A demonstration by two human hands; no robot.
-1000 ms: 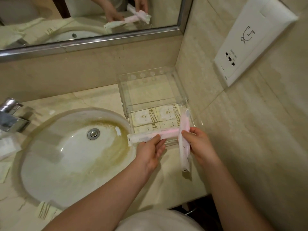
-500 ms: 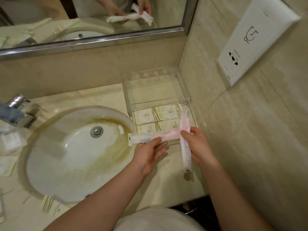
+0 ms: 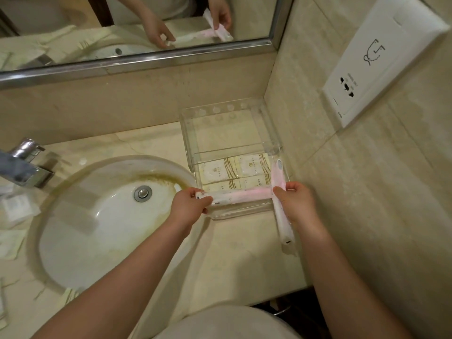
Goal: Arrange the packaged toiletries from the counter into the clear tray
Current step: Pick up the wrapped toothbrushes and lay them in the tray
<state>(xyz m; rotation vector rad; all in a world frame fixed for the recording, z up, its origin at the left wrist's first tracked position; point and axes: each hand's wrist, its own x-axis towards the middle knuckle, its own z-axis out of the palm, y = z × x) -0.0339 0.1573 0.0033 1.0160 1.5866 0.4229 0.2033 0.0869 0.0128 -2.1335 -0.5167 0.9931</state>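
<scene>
A clear tray (image 3: 269, 118) stands in the counter's back right corner, divided into a bare rear section and a front section with several cream sachets (image 3: 234, 171). My left hand (image 3: 188, 206) grips the left end of a pink-and-white wrapped toothbrush (image 3: 244, 194) lying crosswise over the tray's front edge. My right hand (image 3: 297, 201) holds a second wrapped toothbrush (image 3: 281, 216) lengthwise, its far end over the tray's right side and its near end over the counter. The two packets cross at my right thumb.
A stained oval sink (image 3: 97, 216) fills the left, with a chrome tap (image 3: 22, 165) behind it. More sachets (image 3: 17, 209) lie at the counter's left edge and one near the sink's front (image 3: 71, 294). A socket plate (image 3: 381, 57) sits on the right wall. A mirror (image 3: 122, 28) runs above.
My left hand has slid leftward along the crosswise packet to its end. The right hand and its packet have stayed over the tray's right front corner.
</scene>
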